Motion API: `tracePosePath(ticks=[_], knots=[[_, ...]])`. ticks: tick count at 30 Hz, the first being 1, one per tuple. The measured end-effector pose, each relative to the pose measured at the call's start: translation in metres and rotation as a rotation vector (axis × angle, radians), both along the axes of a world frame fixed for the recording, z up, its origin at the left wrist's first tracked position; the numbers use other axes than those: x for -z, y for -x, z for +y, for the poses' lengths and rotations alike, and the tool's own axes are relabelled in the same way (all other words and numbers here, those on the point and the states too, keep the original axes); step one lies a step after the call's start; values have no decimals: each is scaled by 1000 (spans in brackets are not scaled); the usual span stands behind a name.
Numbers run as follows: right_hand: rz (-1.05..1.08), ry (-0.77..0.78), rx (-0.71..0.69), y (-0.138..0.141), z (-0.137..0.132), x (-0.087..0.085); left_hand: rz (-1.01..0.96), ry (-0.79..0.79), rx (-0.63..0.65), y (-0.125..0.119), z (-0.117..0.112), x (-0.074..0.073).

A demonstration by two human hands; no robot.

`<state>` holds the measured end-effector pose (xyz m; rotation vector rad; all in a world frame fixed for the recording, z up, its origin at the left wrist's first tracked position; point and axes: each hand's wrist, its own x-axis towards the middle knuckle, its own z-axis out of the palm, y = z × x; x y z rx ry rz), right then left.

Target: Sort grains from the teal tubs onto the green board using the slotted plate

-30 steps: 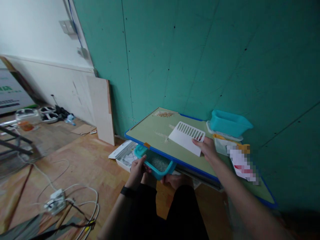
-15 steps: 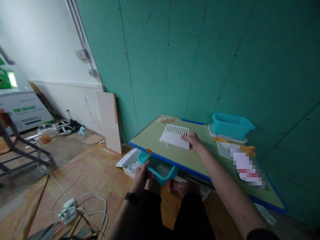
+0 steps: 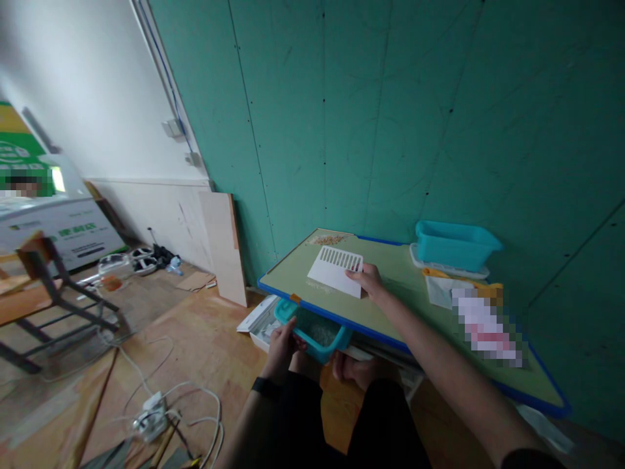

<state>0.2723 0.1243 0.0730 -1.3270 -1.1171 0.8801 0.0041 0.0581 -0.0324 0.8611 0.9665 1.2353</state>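
My left hand (image 3: 282,343) grips the near rim of a small teal bin (image 3: 312,333) that holds white grains, kept just under the blue front edge of the green table (image 3: 390,306). My right hand (image 3: 368,281) pinches a corner of a white slotted plastic card (image 3: 336,270) that lies flat on the table top, over a thin scatter of white grains. A little heap of brown grains (image 3: 328,240) sits at the table's far left corner.
A larger teal bin (image 3: 454,243) on a white lid stands at the back right of the table, beside yellow and white packets (image 3: 442,286). A white tray (image 3: 258,321) lies on the floor under the table. Cables and a power strip (image 3: 149,417) cross the wooden floor; a wooden board (image 3: 225,244) leans against the wall.
My right hand has slid the white card to the left and toward the front edge, over the white grains. My left hand has stayed on the small bin. The camera has tilted up.
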Motion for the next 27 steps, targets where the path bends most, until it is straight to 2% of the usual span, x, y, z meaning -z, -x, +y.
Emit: tracePosePath(ticks=[6, 12, 17, 22, 27], knots=[[-38, -12, -15, 7, -6, -6, -15, 5, -5, -1, -4, -3], [-13, -13, -109, 9, -8, -4, -20, 13, -16, -1, -7, -10], [10, -15, -87, 11, -6, -2, -28, 15, -20, 0, -7, -11], [-8, -39, -228, 15, -10, -3, -23, 24, -20, 1, -3, -7], [-5, -12, -284, 21, -17, -5, -29, 29, -24, 1, -2, -3]])
